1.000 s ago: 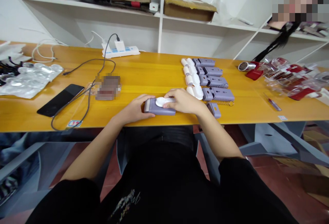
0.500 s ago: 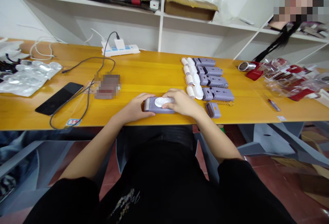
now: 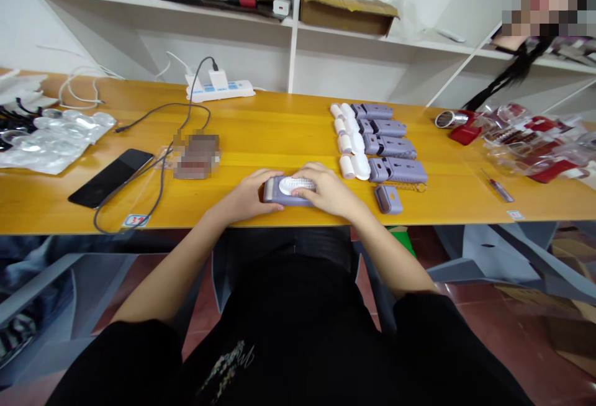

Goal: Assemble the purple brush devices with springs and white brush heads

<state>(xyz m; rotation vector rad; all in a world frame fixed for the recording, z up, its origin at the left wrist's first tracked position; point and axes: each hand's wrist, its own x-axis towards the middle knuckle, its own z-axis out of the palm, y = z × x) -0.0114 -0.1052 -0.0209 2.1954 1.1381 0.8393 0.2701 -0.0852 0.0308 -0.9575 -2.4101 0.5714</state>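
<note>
At the table's front edge, a purple device point(image 3: 275, 190) lies lengthwise between my hands. My left hand point(image 3: 249, 197) grips its left end, fingers behind and thumb in front. An oval white textured piece point(image 3: 289, 185) rests on top of the device, and my right hand point(image 3: 327, 190) holds it with fingers and thumb. Part of the white piece is hidden under the fingers. To the right, a small purple cap-like part point(image 3: 389, 200) stands by itself. Behind it are several purple units point(image 3: 400, 171) in rows, with white oval pieces point(image 3: 360, 166) and white rollers point(image 3: 346, 167) at their left.
A black phone point(image 3: 112, 177), a dark cable and a blurred object point(image 3: 198, 156) lie left on the table point(image 3: 265, 133). Behind stands a power strip point(image 3: 221, 89). Red and clear parts point(image 3: 535, 139) and a screwdriver point(image 3: 498, 187) are at the right.
The view has shifted slightly. Both hands keep their hold, and the fingers of my right hand have moved a little over the white piece.
</note>
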